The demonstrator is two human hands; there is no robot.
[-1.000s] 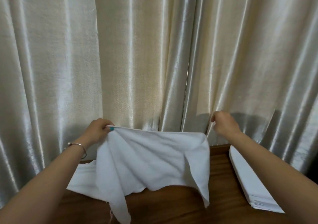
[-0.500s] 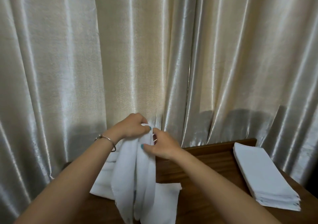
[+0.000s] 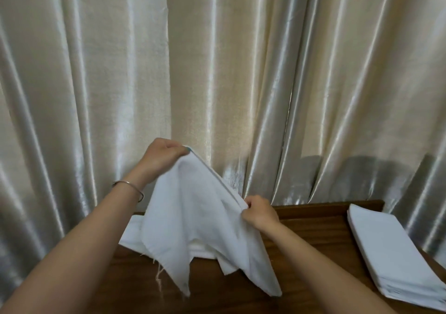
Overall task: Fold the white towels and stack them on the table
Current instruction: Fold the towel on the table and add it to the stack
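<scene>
One limp white towel [image 3: 198, 219], doubled

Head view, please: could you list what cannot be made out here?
- White cloth on the table: mostly hidden behind the held towel.
- Folded stack: near corner cut off by the frame's right edge.
- Left hand and right hand: fingertips buried in towel.

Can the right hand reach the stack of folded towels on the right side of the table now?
Probably yes, but not freely: the right hand pinches the towel that both hands hold up. Bare table lies between it and the stack; it must let go first.
</scene>
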